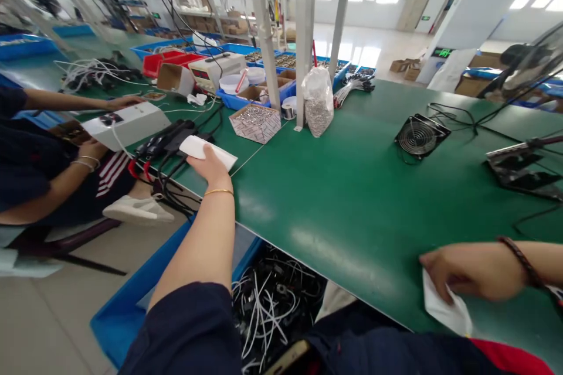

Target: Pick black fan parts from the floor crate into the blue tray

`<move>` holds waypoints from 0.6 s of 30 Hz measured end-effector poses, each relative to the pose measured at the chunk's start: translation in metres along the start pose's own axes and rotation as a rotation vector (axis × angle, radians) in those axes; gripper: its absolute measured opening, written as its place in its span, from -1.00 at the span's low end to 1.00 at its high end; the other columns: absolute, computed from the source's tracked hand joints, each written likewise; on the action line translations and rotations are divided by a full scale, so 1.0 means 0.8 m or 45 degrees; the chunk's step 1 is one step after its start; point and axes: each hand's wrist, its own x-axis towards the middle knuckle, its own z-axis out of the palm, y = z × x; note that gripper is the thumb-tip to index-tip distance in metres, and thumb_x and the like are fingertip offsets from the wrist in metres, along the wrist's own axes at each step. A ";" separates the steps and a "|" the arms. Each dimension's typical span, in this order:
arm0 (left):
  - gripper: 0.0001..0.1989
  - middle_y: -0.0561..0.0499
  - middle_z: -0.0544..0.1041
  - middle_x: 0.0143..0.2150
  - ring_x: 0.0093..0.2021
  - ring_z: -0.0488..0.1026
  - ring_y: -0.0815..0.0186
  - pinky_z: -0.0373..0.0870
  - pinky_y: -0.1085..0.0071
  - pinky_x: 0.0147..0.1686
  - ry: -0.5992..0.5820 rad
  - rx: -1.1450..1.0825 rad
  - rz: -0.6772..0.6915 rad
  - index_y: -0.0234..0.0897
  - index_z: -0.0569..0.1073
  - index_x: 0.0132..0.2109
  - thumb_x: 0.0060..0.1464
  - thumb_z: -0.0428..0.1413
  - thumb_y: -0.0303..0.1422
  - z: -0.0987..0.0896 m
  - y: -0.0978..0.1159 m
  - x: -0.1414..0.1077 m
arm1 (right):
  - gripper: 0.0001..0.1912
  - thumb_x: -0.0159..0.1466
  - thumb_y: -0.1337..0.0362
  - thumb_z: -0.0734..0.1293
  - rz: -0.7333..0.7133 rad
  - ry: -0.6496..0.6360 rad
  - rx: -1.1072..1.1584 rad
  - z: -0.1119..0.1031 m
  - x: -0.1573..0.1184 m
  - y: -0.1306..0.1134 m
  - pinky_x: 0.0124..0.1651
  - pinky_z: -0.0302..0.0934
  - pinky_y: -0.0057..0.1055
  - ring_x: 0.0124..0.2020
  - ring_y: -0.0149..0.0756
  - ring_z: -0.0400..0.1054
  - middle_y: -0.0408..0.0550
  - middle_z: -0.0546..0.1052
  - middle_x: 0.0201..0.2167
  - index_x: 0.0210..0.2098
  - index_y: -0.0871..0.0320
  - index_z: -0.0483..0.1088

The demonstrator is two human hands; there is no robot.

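Note:
My left hand (213, 167) reaches out to the table's left part, closed on a white, flat-looking piece (225, 156) with a rounded end. It could be folded paper or a small roll; I cannot tell which. Right beside it lie black cables with dark plugs (171, 136). At the lower right, my right hand (479, 272) is slightly blurred, its fingers bent down onto a thin white sheet, paper or cloth (446, 310), on the green tabletop (334, 205).
A co-worker's hands (125, 102) touch a white box (127, 126) at left. A small fan (420, 136) and a metal stand (523, 170) are at right. A carton of metal parts (255, 123) and a clear bag (319, 105) stand by the posts. Below is a blue bin (118, 316) near tangled cables.

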 end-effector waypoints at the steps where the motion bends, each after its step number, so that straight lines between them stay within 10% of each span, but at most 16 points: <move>1: -0.84 -0.12 0.43 0.06 0.05 0.42 0.37 0.34 0.38 0.16 -0.011 0.020 0.014 -0.29 0.13 -0.06 0.33 0.02 -0.44 0.001 0.000 0.001 | -0.65 0.45 0.31 0.18 -0.111 -0.031 0.052 -0.017 0.017 -0.004 -0.14 0.30 -0.44 -0.24 -0.31 0.41 0.06 0.51 -0.26 -0.28 0.04 0.58; 5: -0.79 -0.17 0.37 0.11 0.02 0.38 0.42 0.29 0.34 0.20 -0.062 0.062 0.039 -0.35 0.09 -0.01 0.33 0.01 -0.47 0.002 0.003 0.003 | -0.70 0.45 0.37 0.16 -0.530 0.311 -0.161 -0.094 0.140 -0.045 -0.11 0.27 -0.38 -0.24 -0.28 0.36 0.05 0.46 -0.25 -0.20 0.19 0.54; 11: -0.79 -0.22 0.32 0.20 0.10 0.35 0.44 0.21 0.37 0.26 -0.114 0.086 0.034 -0.34 0.05 -0.02 0.31 -0.06 -0.58 0.002 0.031 -0.009 | -0.75 0.44 0.13 0.34 -0.677 0.234 -0.431 -0.122 0.275 -0.107 -0.07 0.34 -0.26 -0.18 -0.23 0.40 -0.06 0.50 -0.17 -0.12 0.22 0.47; 14: -0.78 -0.25 0.30 0.25 0.16 0.34 0.47 0.19 0.45 0.26 -0.123 0.086 0.011 -0.33 0.03 -0.03 0.29 -0.12 -0.64 0.007 0.046 -0.016 | -0.94 0.35 0.37 0.38 -0.632 0.172 -0.415 -0.091 0.264 -0.096 -0.14 0.31 -0.36 -0.23 -0.25 0.40 -0.07 0.50 -0.23 -0.19 0.21 0.52; 18: -0.76 -0.25 0.32 0.25 0.13 0.39 0.53 0.22 0.55 0.22 -0.091 0.027 -0.013 -0.35 0.00 -0.01 0.27 -0.16 -0.67 0.010 0.044 -0.009 | -0.71 0.19 0.61 0.32 -0.663 -0.095 -0.347 -0.009 0.162 -0.049 -0.27 0.22 -0.41 -0.33 -0.29 0.35 -0.04 0.45 -0.36 -0.40 0.14 0.57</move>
